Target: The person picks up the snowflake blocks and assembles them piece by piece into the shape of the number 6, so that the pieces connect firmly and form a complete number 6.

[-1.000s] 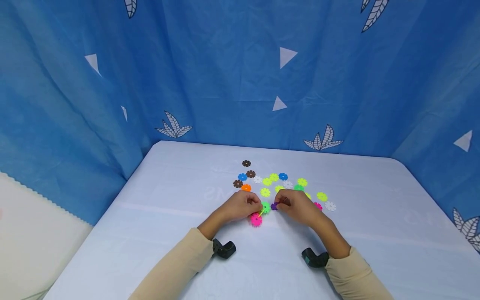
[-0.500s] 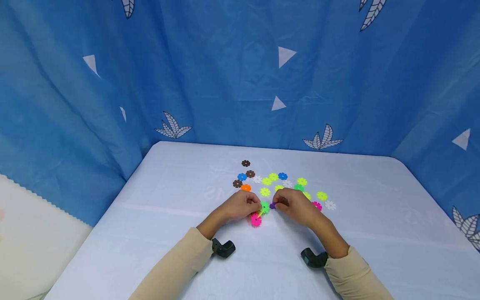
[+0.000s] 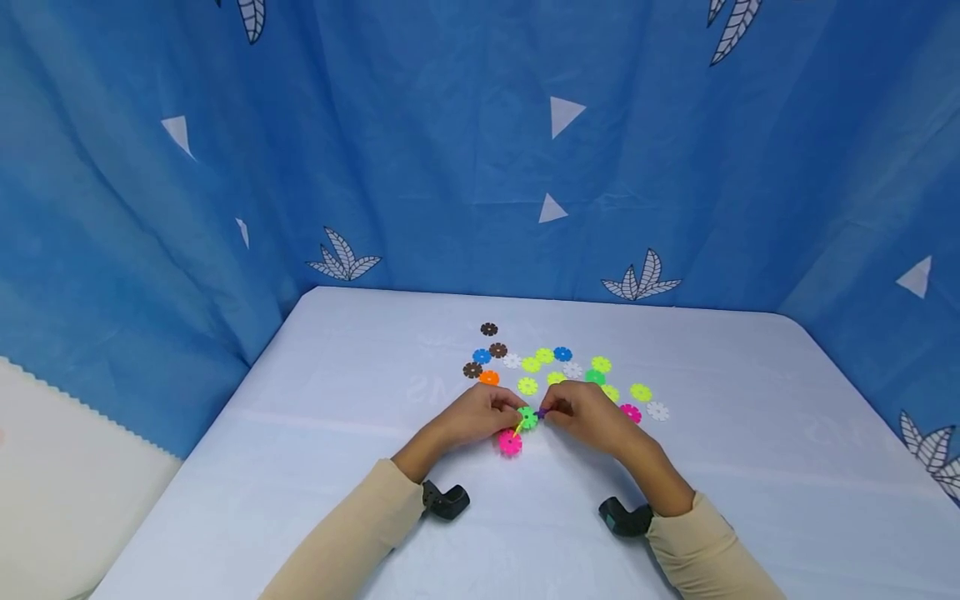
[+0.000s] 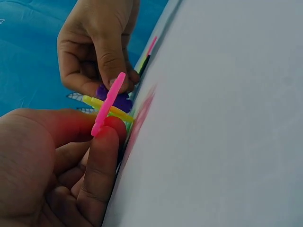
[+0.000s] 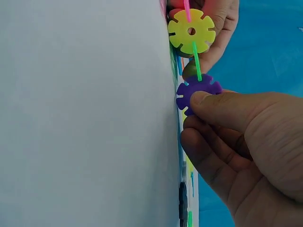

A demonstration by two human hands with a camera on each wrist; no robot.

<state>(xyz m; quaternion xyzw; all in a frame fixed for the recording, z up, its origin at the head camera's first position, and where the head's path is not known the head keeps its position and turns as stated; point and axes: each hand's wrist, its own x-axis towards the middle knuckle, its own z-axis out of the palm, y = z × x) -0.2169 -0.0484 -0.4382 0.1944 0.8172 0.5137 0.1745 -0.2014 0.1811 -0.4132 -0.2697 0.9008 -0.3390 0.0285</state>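
Note:
My left hand (image 3: 480,412) pinches a small joined chain of flat plastic notched discs. In it are a pink disc (image 3: 510,442), a yellow disc (image 5: 206,34) and a green disc (image 3: 527,418), slotted together at angles. Between thumb and fingers, my right hand (image 3: 588,414) pinches a purple notched disc (image 5: 207,84). The right wrist view has the green disc edge-on, its lower end meeting the purple disc's notched rim. How deep it sits in a slot cannot be told. My left fingertips partly hide the chain in the head view.
Several loose discs lie on the white table (image 3: 337,358) beyond my hands, among them a brown disc (image 3: 489,329), an orange disc (image 3: 489,378) and a white disc (image 3: 657,411). A blue curtain (image 3: 450,167) hangs behind the table.
My right hand has moved slightly left, bringing the purple disc up to the green disc. My left hand stays nearly in place with the chain. The head view has shifted a little.

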